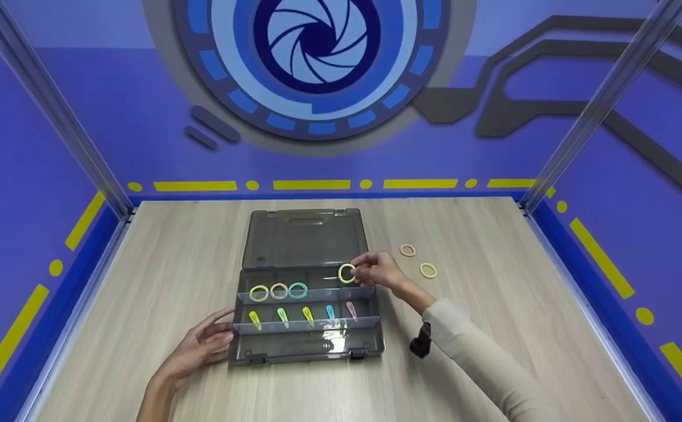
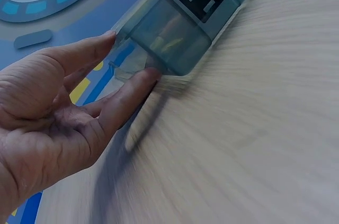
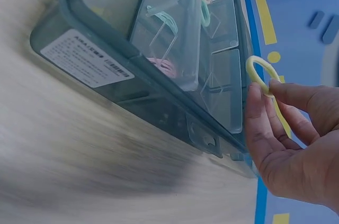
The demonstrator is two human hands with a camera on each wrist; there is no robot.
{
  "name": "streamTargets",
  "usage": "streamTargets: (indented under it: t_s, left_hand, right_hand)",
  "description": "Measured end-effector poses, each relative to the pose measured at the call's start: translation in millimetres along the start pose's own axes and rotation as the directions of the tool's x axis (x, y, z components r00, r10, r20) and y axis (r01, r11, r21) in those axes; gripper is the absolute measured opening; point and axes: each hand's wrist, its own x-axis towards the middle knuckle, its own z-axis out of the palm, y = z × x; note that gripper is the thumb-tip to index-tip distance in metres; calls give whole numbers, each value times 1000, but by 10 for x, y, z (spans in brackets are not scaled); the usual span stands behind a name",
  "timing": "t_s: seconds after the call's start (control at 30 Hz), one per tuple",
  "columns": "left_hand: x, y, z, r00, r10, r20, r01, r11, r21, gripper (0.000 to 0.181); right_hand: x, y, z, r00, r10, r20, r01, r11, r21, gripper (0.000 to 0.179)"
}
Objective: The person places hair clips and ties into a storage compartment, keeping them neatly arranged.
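My right hand (image 1: pixel 381 271) pinches a pale yellow hair tie (image 3: pixel 252 70) between thumb and fingertips, above the back row of an open dark see-through organizer box (image 1: pixel 306 346). In that back row a yellow hair tie (image 1: pixel 259 293), a peach hair tie (image 1: pixel 279 284) and a mint hair tie (image 1: pixel 298 284) lean on a divider. Several snap hair clips (image 1: pixel 307 315) stand spread along the middle row. My left hand (image 1: pixel 199 346) touches the box's left side with its fingers extended, as the left wrist view also shows at the box corner (image 2: pixel 180 49).
On the table (image 1: pixel 470 351) right of the box lie a peach hair tie (image 1: pixel 408 250) and a yellow hair tie (image 1: pixel 428 270). The box lid (image 1: pixel 306 240) lies folded back behind it. Blue patterned walls (image 1: pixel 317 164) bound the table's back and sides.
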Motion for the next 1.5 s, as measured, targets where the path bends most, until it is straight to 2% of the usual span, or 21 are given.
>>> streamTargets:
  t_s: [0.3,0.47,0.67,0.83,1.0,1.17,1.37,1.5]
  left_hand:
    - [-1,20,18,1000,2,-5,-2,1000,-5,74]
    - [15,22,30,1000,-10,-29,11,1000,5,74]
    - [22,27,29,998,-33,-49,33,999,1,74]
    - [7,14,30,998,-34,-50,34,999,-2,74]
    - [4,24,43,999,-36,-40,36,999,10,73]
    - [1,23,45,999,-28,-25,28,1000,13,73]
    - [-3,19,52,999,-29,-32,29,1000,6,74]
    - [-4,28,50,998,-45,-50,45,999,3,75]
  right_hand:
    - [23,11,47,1000,-7,-24,7,1000,-3,22]
    - [56,42,75,998,-47,-46,44,997,-67,22]
    - [103,1,192,995,-101,-14,98,989,-113,21]
    - [205,50,332,991,-136,5,135,978,-158,16]
    - [251,66,459,986,-165,2,160,948,-276,10]
    - [265,69,558,980,-196,-44,160,893,-420,9]
    - [277,70,650,976,-210,-58,155,856,-493,9]
    - [299,76,690,976,-213,-41,164,848,-504,9]
